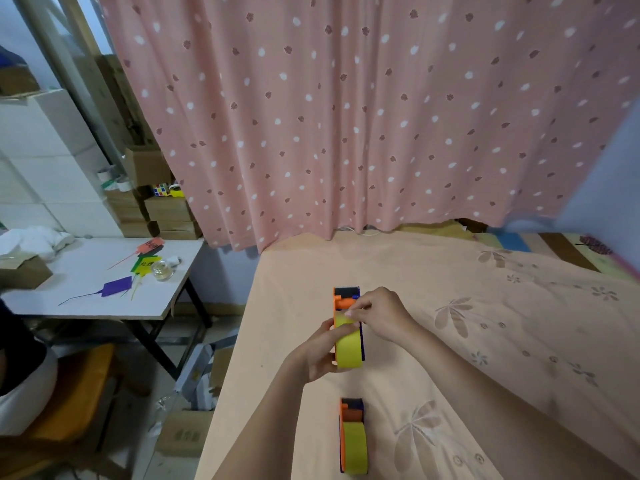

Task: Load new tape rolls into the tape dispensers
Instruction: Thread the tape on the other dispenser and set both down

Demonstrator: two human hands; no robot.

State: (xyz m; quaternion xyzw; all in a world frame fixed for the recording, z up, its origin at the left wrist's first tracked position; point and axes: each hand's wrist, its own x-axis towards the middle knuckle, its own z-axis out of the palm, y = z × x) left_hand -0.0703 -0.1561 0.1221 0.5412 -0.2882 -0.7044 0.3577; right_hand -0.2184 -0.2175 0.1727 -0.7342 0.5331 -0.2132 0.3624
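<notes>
An orange and dark blue tape dispenser (341, 299) with a yellow tape roll (348, 351) in it is held just above the peach bedsheet (450, 306). My left hand (320, 351) grips its near end around the roll. My right hand (379, 315) pinches the loose end of the yellow tape on top of the roll, near the dispenser's orange front part. A second dispenser (351, 410) of the same colours lies on the sheet nearer to me, with its own yellow tape roll (355, 448) inside.
A pink dotted curtain (346, 116) hangs behind the bed. To the left stands a white folding table (86, 289) with coloured tags, a glass jar and a cardboard box. Cardboard boxes lie on the floor between table and bed. An orange chair (69, 393) is at lower left.
</notes>
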